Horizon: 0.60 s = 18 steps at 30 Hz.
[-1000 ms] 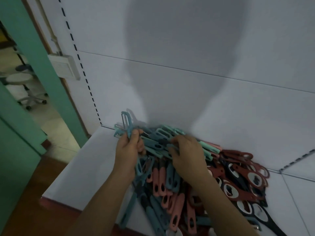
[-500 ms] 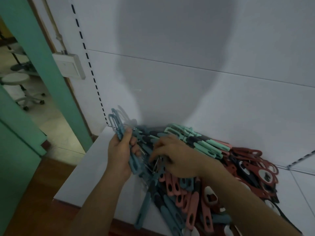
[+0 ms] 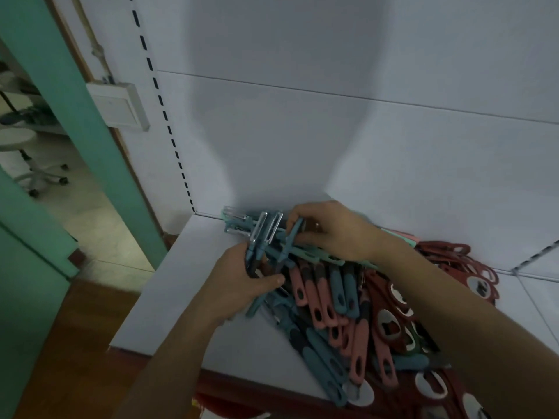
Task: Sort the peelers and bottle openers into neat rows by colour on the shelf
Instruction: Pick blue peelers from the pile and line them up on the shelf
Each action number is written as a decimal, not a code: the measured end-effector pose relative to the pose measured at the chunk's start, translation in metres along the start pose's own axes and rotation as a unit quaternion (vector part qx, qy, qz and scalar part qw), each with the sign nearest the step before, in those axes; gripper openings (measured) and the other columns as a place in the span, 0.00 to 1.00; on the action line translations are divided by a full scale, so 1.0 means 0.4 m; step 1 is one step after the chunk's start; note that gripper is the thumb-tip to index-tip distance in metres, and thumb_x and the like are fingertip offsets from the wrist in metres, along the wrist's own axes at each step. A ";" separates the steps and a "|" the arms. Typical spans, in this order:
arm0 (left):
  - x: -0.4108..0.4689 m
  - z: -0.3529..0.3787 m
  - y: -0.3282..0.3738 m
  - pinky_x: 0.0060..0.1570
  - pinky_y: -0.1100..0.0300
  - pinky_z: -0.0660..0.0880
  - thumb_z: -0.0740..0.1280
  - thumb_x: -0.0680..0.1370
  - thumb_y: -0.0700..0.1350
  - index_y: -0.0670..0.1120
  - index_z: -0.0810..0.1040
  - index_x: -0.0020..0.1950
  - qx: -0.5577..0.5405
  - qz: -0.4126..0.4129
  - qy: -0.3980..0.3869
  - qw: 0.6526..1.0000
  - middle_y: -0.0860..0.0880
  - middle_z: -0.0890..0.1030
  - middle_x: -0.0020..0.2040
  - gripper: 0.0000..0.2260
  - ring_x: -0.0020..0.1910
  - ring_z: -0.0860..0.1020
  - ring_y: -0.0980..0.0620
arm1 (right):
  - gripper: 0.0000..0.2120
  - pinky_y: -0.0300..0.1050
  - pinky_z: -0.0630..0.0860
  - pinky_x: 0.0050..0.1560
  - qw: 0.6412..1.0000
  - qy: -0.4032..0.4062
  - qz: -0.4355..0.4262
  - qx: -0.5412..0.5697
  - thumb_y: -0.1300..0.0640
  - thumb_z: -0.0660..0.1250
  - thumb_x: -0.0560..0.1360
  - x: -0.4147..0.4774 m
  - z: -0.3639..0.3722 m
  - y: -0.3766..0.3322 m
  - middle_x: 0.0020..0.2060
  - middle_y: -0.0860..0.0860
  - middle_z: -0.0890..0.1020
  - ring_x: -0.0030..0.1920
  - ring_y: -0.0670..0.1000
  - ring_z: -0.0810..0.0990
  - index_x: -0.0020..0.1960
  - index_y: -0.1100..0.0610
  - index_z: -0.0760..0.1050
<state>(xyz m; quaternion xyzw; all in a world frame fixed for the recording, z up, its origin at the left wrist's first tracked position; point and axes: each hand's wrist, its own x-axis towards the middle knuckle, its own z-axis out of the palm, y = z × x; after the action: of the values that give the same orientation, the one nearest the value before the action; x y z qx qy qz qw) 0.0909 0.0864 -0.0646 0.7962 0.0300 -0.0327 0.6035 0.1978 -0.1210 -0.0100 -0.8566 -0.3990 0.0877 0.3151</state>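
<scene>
- Left hand (image 3: 242, 281) clamps blue plastic peelers (image 3: 257, 237) at the white shelf's (image 3: 169, 297) back-left corner.
- Right hand (image 3: 329, 232) pinches one more blue peeler (image 3: 292, 237).
- Mixed pink-blue-red heap (image 3: 348, 297) unsorted; most work remains.

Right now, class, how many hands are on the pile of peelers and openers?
2. The left hand grips a bundle of blue peelers at the left edge of the pile; the right hand pinches a single blue peeler by the back wall. No others visible.

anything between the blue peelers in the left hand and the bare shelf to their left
Nothing visible does: the left hand grips the blue peelers at the left edge of the pile, right beside bare white shelf.
</scene>
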 end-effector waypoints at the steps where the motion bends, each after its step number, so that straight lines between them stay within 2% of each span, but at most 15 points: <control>1: 0.009 -0.005 -0.002 0.40 0.61 0.79 0.83 0.68 0.42 0.47 0.81 0.49 0.014 0.004 0.004 1.000 0.54 0.84 0.40 0.15 0.39 0.83 0.55 | 0.07 0.44 0.79 0.46 0.999 0.010 0.010 0.032 0.61 0.74 0.76 0.006 0.006 -0.003 0.43 0.41 0.82 0.42 0.44 0.81 0.51 0.50 0.80; 2: 0.018 -0.012 -0.004 0.42 0.59 0.79 0.82 0.67 0.43 0.46 0.81 0.49 0.025 0.007 0.008 1.000 0.53 0.84 0.40 0.15 0.39 0.82 0.53 | 0.08 0.44 0.80 0.46 0.998 0.029 0.019 0.054 0.60 0.74 0.76 0.012 0.015 -0.004 0.44 0.42 0.83 0.42 0.44 0.81 0.52 0.51 0.80; 4: 0.028 -0.018 -0.005 0.37 0.56 0.74 0.77 0.69 0.41 0.42 0.79 0.44 0.037 0.012 0.031 0.999 0.52 0.79 0.33 0.10 0.33 0.77 0.53 | 0.13 0.38 0.77 0.44 0.992 0.102 0.043 0.062 0.58 0.76 0.75 0.028 0.038 0.004 0.46 0.46 0.82 0.42 0.45 0.80 0.57 0.52 0.78; 6: 0.034 -0.015 -0.006 0.33 0.56 0.71 0.72 0.74 0.35 0.37 0.76 0.43 -0.012 0.001 0.071 0.997 0.48 0.74 0.32 0.06 0.31 0.72 0.51 | 0.14 0.37 0.74 0.42 0.983 0.164 0.081 0.006 0.57 0.76 0.74 0.038 0.058 0.014 0.44 0.49 0.81 0.40 0.47 0.78 0.57 0.54 0.77; 7: 0.035 -0.013 -0.004 0.32 0.54 0.74 0.70 0.76 0.34 0.36 0.76 0.46 -0.067 -0.009 0.088 0.994 0.46 0.75 0.33 0.03 0.31 0.74 0.50 | 0.13 0.40 0.74 0.43 0.981 0.162 0.091 -0.049 0.56 0.76 0.73 0.042 0.068 0.016 0.43 0.48 0.80 0.41 0.48 0.78 0.55 0.55 0.79; 9: 0.033 -0.015 0.001 0.36 0.52 0.81 0.68 0.79 0.34 0.37 0.78 0.50 -0.182 -0.035 0.096 0.978 0.42 0.80 0.37 0.01 0.33 0.79 0.47 | 0.12 0.46 0.75 0.48 0.971 0.119 0.083 -0.191 0.52 0.75 0.72 0.042 0.095 0.011 0.46 0.48 0.80 0.51 0.53 0.79 0.53 0.55 0.81; 11: 0.032 -0.017 0.004 0.36 0.53 0.81 0.69 0.81 0.37 0.39 0.78 0.52 -0.255 -0.048 0.082 0.962 0.41 0.82 0.39 0.02 0.33 0.81 0.47 | 0.14 0.53 0.75 0.55 0.949 0.093 0.089 -0.288 0.51 0.74 0.72 0.040 0.123 0.005 0.52 0.50 0.81 0.62 0.56 0.75 0.56 0.53 0.80; 12: 0.033 -0.015 0.005 0.34 0.55 0.80 0.69 0.81 0.38 0.40 0.78 0.52 -0.273 -0.050 0.083 0.957 0.42 0.82 0.39 0.02 0.31 0.79 0.48 | 0.13 0.54 0.74 0.56 0.938 0.093 0.097 -0.321 0.52 0.74 0.73 0.040 0.132 0.004 0.54 0.51 0.81 0.64 0.56 0.74 0.56 0.53 0.80; 15: 0.037 -0.008 0.007 0.30 0.60 0.76 0.70 0.80 0.39 0.41 0.79 0.52 -0.323 -0.047 0.103 0.939 0.46 0.80 0.36 0.03 0.30 0.75 0.51 | 0.13 0.56 0.73 0.52 0.910 0.113 0.114 -0.382 0.59 0.74 0.69 0.033 0.157 0.003 0.55 0.54 0.80 0.62 0.59 0.75 0.54 0.56 0.79; 18: 0.048 -0.004 0.006 0.31 0.60 0.75 0.71 0.79 0.41 0.42 0.78 0.53 -0.376 -0.051 0.106 0.919 0.47 0.77 0.36 0.05 0.31 0.74 0.52 | 0.18 0.55 0.66 0.50 0.909 0.134 0.118 -0.376 0.67 0.65 0.69 0.012 0.178 -0.010 0.54 0.55 0.78 0.58 0.59 0.72 0.57 0.56 0.72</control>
<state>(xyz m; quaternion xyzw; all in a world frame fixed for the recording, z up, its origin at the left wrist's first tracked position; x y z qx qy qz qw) 0.1102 0.0874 -0.0634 0.5067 0.1446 0.0349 0.8492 0.1700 -0.0820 -0.0631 -0.9560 -0.2528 -0.1483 0.0075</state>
